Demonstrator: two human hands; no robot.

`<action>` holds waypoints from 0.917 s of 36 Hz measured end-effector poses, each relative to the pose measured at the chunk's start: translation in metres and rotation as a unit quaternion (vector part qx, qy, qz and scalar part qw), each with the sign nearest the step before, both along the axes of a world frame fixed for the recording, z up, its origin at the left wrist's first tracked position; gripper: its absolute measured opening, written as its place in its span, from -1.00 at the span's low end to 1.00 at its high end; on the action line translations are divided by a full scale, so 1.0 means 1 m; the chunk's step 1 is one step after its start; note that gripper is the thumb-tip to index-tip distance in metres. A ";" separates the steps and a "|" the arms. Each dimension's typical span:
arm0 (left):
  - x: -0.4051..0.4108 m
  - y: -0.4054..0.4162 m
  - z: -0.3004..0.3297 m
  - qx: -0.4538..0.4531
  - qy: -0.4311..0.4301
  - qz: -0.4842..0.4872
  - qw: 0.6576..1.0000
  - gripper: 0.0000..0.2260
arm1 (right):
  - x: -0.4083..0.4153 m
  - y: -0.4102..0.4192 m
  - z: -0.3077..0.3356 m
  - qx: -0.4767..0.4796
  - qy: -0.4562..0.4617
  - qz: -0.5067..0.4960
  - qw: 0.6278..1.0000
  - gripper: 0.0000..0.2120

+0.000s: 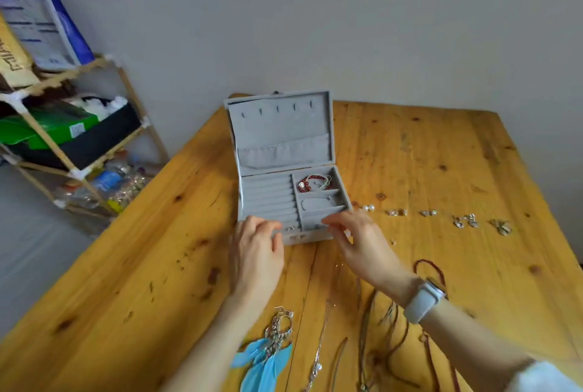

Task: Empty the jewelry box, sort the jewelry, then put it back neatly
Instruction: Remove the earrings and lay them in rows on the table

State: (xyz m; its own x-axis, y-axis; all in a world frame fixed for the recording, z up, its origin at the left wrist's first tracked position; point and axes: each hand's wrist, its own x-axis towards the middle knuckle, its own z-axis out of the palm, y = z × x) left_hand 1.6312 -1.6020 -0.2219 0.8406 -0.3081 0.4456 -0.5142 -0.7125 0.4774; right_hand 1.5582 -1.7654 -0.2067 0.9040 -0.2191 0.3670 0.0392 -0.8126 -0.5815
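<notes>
1. An open grey velvet jewelry box is seen mid-table on the knotty yellow wooden table, lid upright.
2. A red beaded bracelet lies in its far right compartment.
3. The near left corner is touched by the left hand, fingers loosely bent.
4. Whether anything is pinched by the right hand at the near right compartment cannot be told.
5. Small silver earrings are lined up to the right.

Wooden table: open grey box far centre; earring pairs in a row at right; necklaces and feather earrings near.
</notes>
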 end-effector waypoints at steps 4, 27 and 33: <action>0.031 0.028 0.008 0.076 0.100 0.066 0.990 -0.87 | 0.027 0.023 -0.005 -0.021 0.025 0.033 0.999 -0.76; 0.067 0.040 0.035 0.090 0.284 -0.090 0.950 -0.94 | 0.071 0.050 -0.009 -0.049 0.105 0.043 0.992 -0.77; 0.059 0.065 0.026 -0.104 0.301 -0.053 0.946 -0.94 | 0.088 0.062 0.002 -0.101 0.166 0.112 0.975 -0.79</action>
